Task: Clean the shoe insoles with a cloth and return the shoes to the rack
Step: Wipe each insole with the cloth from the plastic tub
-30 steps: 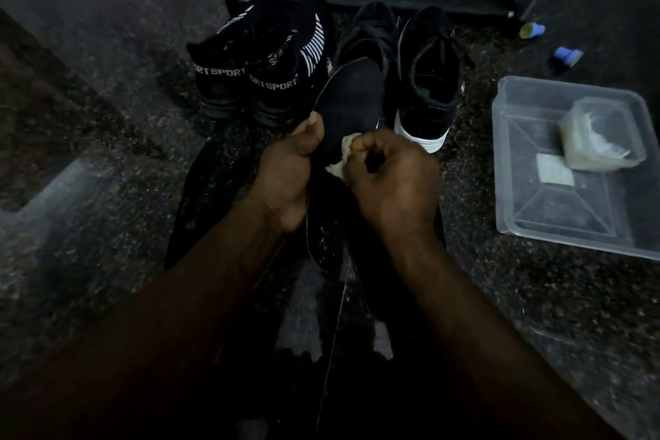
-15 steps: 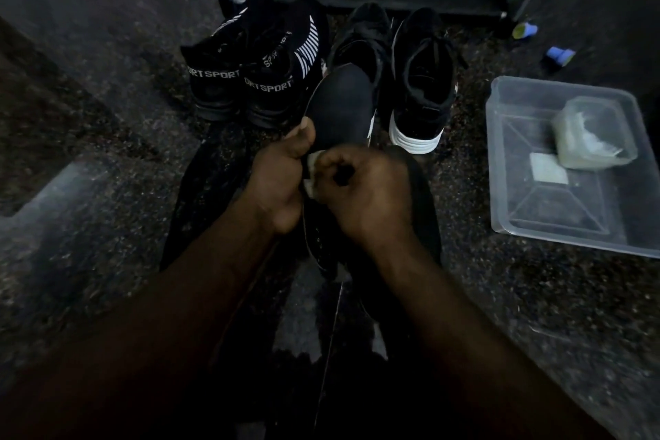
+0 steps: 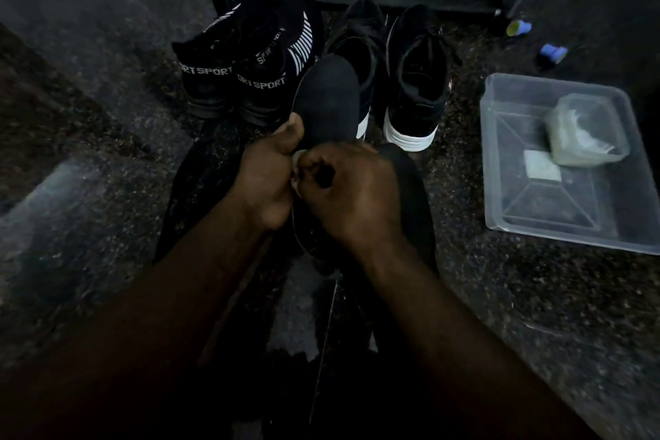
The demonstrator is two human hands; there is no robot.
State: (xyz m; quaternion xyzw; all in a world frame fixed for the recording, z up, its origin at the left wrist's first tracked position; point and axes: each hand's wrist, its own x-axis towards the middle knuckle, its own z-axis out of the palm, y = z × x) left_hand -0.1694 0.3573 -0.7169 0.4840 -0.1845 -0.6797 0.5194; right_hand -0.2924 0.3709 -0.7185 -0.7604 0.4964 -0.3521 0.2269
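Centrally, L hand [image 3: 266, 175] tight on insole [image 3: 328, 96] edge, R hand [image 3: 351, 189] round cloth [image 3: 297, 156], shoes [image 3: 414, 82] close.

1. Far-left black shoe [image 3: 205, 89]: white capitals on the heel band read "RT SPORT". The start of the string wraps round the heel, out of sight.
2. Second black shoe [image 3: 264, 100], touching the first on its right: the same white capitals on the heel band read "ORT SPORT". The first letters are hidden the same way.
3. Same second shoe, higher up: tilted white lettering runs along the collar. "SPOR" is legible and the rest is too blurred to read.
4. Small pale square [image 3: 542, 168] on the floor of the clear plastic tray [image 3: 571, 237]: looks like a label or slip, but any print is too small and dim to read.
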